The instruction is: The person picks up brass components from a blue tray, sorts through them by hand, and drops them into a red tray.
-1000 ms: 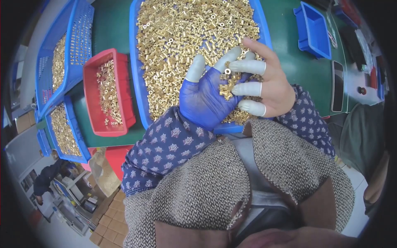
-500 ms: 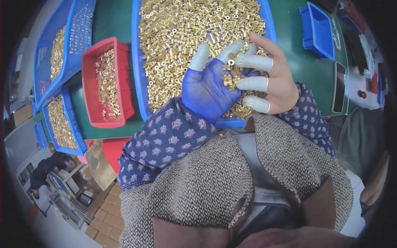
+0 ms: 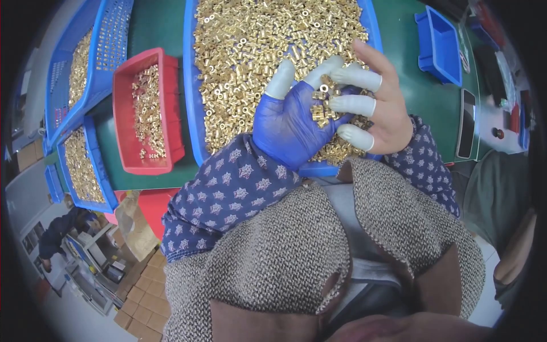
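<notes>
My left hand (image 3: 290,128), in a blue glove with pale finger cots, is turned palm up and cupped around several small brass fittings (image 3: 320,112). They look like short hollow cylinders with a ring-shaped end. Above that palm is my right hand (image 3: 387,108), its fingers apart, most of them in pale cots and one bare. Its fingertips touch the fittings in the left palm. Both hands are over the near part of a large blue tray (image 3: 191,85) full of loose brass fittings (image 3: 273,34). The left hand's fingers are partly hidden behind the right.
A red bin (image 3: 176,125) with fewer brass pieces stands left of the tray. Beyond it are a blue perforated basket (image 3: 111,43) and a blue bin (image 3: 96,154), both holding brass pieces. A small blue bin (image 3: 439,45) and a phone (image 3: 466,122) lie right on the green table (image 3: 399,34).
The right hand's fingers have shifted slightly over the left palm, showing more of the brass fittings there. The left hand stays cupped in nearly the same place.
</notes>
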Action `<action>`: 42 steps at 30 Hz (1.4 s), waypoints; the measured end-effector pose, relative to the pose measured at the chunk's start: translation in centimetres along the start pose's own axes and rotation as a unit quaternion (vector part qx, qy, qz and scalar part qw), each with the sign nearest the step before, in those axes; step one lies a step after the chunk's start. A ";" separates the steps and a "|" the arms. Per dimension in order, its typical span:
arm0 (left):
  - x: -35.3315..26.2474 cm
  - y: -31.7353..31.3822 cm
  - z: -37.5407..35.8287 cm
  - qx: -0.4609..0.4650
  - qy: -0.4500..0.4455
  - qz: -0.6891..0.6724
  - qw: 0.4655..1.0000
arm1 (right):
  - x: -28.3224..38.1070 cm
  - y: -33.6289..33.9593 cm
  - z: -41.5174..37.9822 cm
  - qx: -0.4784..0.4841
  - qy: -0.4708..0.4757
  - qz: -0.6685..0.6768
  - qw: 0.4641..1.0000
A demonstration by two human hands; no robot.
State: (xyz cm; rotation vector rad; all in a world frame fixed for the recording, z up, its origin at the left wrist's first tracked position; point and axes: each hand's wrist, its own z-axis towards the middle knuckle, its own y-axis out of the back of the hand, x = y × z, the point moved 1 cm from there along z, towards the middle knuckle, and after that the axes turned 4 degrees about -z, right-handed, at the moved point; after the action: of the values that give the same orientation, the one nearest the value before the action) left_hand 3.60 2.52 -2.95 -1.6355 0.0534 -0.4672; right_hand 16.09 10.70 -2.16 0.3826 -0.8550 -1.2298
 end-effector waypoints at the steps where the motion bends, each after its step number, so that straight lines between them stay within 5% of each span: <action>1: 0.1 -0.2 0.0 -0.008 -0.002 -0.001 1.000 | 0.0 0.0 0.0 -0.002 -0.001 0.006 1.000; 8: -0.2 0.9 -0.3 0.010 -0.023 -0.026 0.999 | -0.2 1.2 0.0 -0.032 -0.024 -0.015 0.999; 11: -0.2 -1.3 -0.5 -0.110 -0.063 0.102 0.987 | -0.6 1.4 -0.3 -0.052 -0.050 -0.028 0.997; 13: -0.3 -1.2 -0.5 -0.111 -0.087 0.099 0.985 | -1.0 1.5 -0.2 -0.055 -0.023 -0.060 0.996; 20: -2.4 -2.8 -3.0 -0.113 -0.270 -0.026 0.956 | -0.8 1.4 0.2 -0.037 0.000 -0.100 0.994; 22: -4.5 -4.1 -5.1 -0.081 -0.356 0.073 0.928 | -0.7 1.3 0.0 -0.045 -0.032 -0.067 0.996; 27: -8.1 -6.8 -9.8 -0.163 -0.557 0.283 0.763 | -0.3 1.3 0.2 -0.072 -0.028 -0.070 0.995; 29: -6.9 -8.2 -9.3 -0.323 -0.570 0.385 0.650 | -0.5 1.4 0.1 -0.082 -0.001 -0.061 0.995; 30: -7.5 -7.4 -10.0 -0.345 -0.536 0.450 0.626 | -0.6 1.3 0.1 -0.090 -0.005 -0.074 0.993; 32: -9.1 -5.8 -11.0 -0.399 -0.409 0.668 0.476 | -1.1 1.3 -0.2 -0.113 0.014 -0.102 0.988; 36: -5.2 -5.8 -6.9 -0.202 -0.284 0.860 0.373 | -2.7 3.0 -1.2 -0.127 -0.001 -0.126 0.984; 38: -4.1 -4.9 -4.5 -0.022 -0.144 0.949 0.278 | -3.4 3.8 -1.3 -0.141 -0.011 -0.146 0.979; 41: -2.4 -2.0 -0.3 0.260 -0.080 0.947 0.170 | -3.9 4.1 -1.8 -0.157 -0.060 -0.132 0.977; 42: -2.0 -1.0 0.4 0.285 -0.062 0.944 0.154 | -4.0 4.0 -2.0 -0.156 -0.063 -0.125 0.978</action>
State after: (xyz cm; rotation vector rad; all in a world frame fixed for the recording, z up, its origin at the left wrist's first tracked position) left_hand 1.70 3.65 -2.53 0.2074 1.4142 1.5172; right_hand 19.82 15.36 -2.20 0.1604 -0.7190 -1.6099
